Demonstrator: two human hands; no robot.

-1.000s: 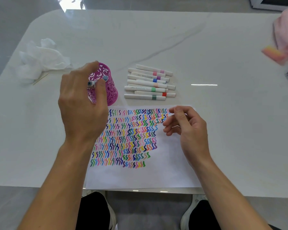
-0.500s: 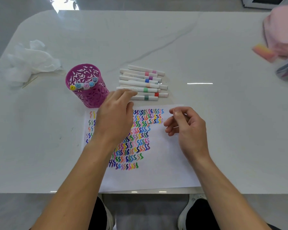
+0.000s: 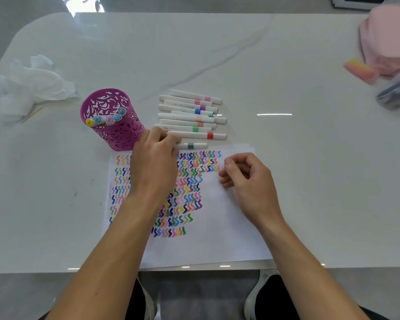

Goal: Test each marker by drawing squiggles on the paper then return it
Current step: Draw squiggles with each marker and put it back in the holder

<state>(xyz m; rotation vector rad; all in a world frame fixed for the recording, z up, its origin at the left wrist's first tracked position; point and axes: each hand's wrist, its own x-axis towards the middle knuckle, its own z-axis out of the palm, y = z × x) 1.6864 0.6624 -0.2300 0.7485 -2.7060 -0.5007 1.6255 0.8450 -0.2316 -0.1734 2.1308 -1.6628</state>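
A white paper (image 3: 217, 239) with rows of coloured squiggles lies at the table's near edge. Behind it lies a row of several white markers (image 3: 189, 116) with coloured bands. My left hand (image 3: 154, 167) reaches over the paper's top edge, its fingertips curled on the left end of the nearest marker, the dark-green-banded one (image 3: 192, 145). My right hand (image 3: 249, 183) rests on the paper with loosely curled fingers and holds nothing. A magenta cut-out pen cup (image 3: 116, 135) stands left of the markers, with several markers (image 3: 106, 118) inside.
Crumpled white tissue (image 3: 30, 86) lies at the far left. At the far right are a pink cloth (image 3: 388, 38), a pink-orange block (image 3: 359, 70) and a clear pouch (image 3: 397, 93). My knees and shoes show below the table edge.
My left hand left the pen cup, where it had put a marker, and moved right and down to the row of markers. Its fingers now curl on the nearest one. The right hand stayed still.
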